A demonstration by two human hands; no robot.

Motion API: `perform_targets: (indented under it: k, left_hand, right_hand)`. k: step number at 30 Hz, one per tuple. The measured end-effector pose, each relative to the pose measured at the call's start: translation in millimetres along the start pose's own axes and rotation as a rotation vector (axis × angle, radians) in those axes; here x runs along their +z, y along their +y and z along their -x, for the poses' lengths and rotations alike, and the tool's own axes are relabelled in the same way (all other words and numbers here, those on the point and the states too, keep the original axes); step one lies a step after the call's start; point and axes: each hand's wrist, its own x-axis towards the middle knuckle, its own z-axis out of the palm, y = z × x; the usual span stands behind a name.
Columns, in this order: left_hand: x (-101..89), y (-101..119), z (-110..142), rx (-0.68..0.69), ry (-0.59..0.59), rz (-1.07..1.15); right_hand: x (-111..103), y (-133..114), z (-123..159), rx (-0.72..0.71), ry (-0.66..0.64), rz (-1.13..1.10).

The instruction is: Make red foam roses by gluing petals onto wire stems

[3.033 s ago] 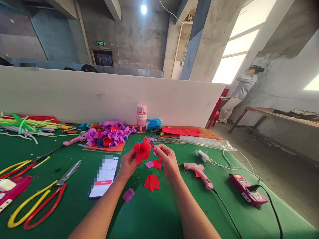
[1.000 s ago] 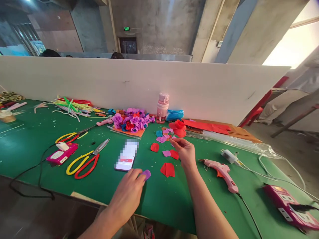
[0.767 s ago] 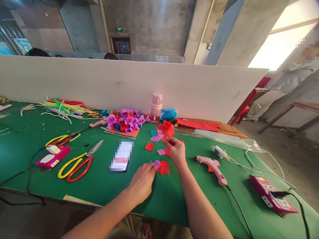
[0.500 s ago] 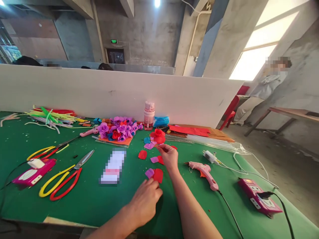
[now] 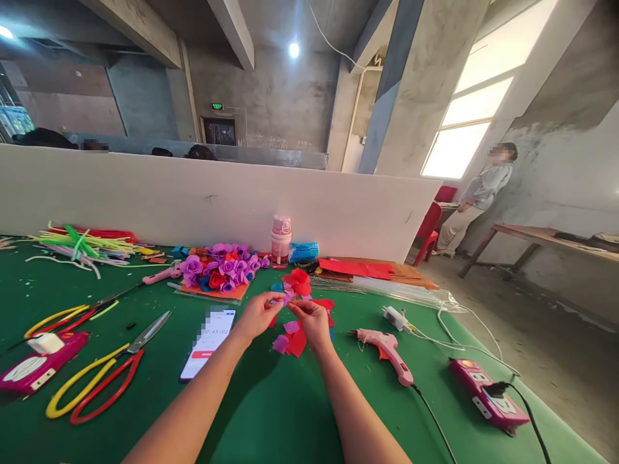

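My left hand [image 5: 261, 316] and my right hand [image 5: 311, 322] meet over the middle of the table, fingertips almost touching. Each has thumb and fingers pinched together; whatever is in them is too small to make out. A purple paper petal [image 5: 286, 299] shows right at the fingertips, and I cannot tell whether it is held or lies behind. Just beyond sits a red paper flower [image 5: 296, 281]. Loose red petals [image 5: 296, 343] and a purple petal [image 5: 280, 345] lie below the hands, with more petals partly hidden by my right hand.
A pink glue gun [image 5: 384, 348] and a power strip [image 5: 488, 396] with cables lie right. Scissors [image 5: 138, 341], a phone [image 5: 207, 345] and another power strip [image 5: 46, 367] lie left. Finished flowers [image 5: 227, 267] and a pink bottle [image 5: 281, 241] stand by the white partition [image 5: 145, 193]. A person [image 5: 476, 196] stands far right.
My left hand has left the near petals and moved forward to meet my right hand. My right hand has come slightly nearer and left. The view has tilted up.
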Motion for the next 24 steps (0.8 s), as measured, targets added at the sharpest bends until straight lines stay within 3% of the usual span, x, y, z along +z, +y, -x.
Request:
perform_targets:
  k: [2, 5, 10, 13, 16, 19, 24]
  left_hand:
    - [9.9, -0.3, -2.9, -0.028, -0.001, 0.201]
    - [22.2, -1.0, 0.9, -0.012, 0.09, 0.382]
    - [21.5, -5.0, 8.1, -0.011, 0.147, 0.514]
    - [17.4, -7.9, 9.2, -0.009, 0.158, 0.507]
    - [14.5, -10.9, 9.1, 0.045, 0.249, 0.409]
    - [12.8, -13.9, 8.4, 0.1, 0.319, 0.293]
    - [14.1, -17.7, 9.0, 0.104, 0.288, 0.236]
  right_hand:
    - [0.8, 0.5, -0.2, 0.006, -0.041, -0.014]
    - [2.6, 2.5, 0.8, 0.024, -0.121, -0.016]
    - [8.0, 2.2, 6.2, 0.027, -0.213, 0.041]
    - [9.0, -5.6, 8.6, -0.015, -0.216, 0.065]
    - [8.2, -17.8, 9.9, -0.059, -0.171, 0.038]
    - [7.3, -30.0, 11.9, 0.027, -0.178, -0.12]
    - [6.2, -44.3, 15.5, 0.135, -0.212, -0.346]
